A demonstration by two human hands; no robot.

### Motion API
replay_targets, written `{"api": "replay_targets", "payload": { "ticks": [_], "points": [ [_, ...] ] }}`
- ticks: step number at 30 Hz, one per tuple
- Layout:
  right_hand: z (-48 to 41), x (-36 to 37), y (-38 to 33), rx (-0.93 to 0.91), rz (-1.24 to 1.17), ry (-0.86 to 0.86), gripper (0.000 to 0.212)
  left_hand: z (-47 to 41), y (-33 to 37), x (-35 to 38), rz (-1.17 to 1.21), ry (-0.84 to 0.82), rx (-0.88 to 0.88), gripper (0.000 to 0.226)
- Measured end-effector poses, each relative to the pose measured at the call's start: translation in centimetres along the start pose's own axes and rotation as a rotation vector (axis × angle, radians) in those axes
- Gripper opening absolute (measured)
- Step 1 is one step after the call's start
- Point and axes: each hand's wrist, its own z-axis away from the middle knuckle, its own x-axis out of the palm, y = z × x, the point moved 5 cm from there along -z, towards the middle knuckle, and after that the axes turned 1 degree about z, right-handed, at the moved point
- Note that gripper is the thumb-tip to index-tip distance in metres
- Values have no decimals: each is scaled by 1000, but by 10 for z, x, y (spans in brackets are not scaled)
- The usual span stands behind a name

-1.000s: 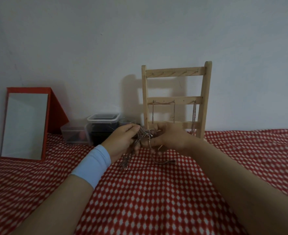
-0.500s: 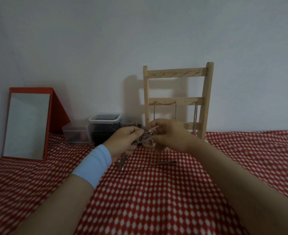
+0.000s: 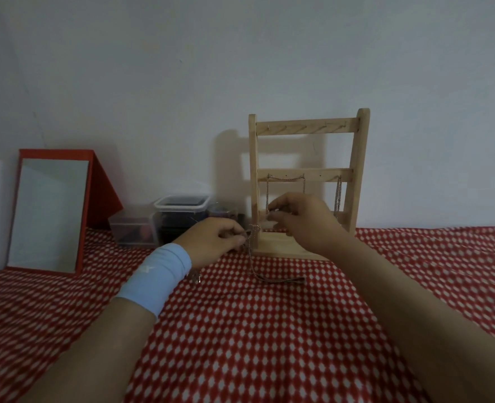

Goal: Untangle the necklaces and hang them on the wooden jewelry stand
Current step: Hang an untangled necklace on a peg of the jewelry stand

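Left hand (image 3: pixel 215 239) sits low in front of the wooden jewelry stand (image 3: pixel 307 181), fingers pinched together on a tangled clump of necklaces (image 3: pixel 252 231) at the stand's left post. From the clump one chain (image 3: pixel 269 274) drops to the red-and-white cloth (image 3: pixel 269 344) and trails right, ending just short of the stand's base edge. A pale blue wristband (image 3: pixel 159 276) covers the left wrist.

Right hand (image 3: pixel 301 219) is raised in front of the stand's lower rail, fingertips drawn together; a thin strand seems held between them, too fine to confirm. The two hands are apart, the clump between them.

On the stand: middle rail carries one chain draped across two hooks (image 3: pixel 285 178) at left and a second chain (image 3: pixel 338 199) hanging near the right post. Top rail hooks bare.

Stand backs against the wall. Left of it, clear plastic containers (image 3: pixel 164 222) and a red-framed mirror (image 3: pixel 48 210) crowd the wall edge. Open cloth lies right of the stand and across the foreground between the forearms
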Motion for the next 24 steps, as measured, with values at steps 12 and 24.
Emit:
{"api": "replay_targets", "payload": {
  "ticks": [12,24],
  "points": [
    [5,15,2,163,-538,-216,15,0,5,28,496,-67,-40,19],
    [4,4,12,263,-757,-280,20,-13,13,17,603,15,6,15]
  ]
}}
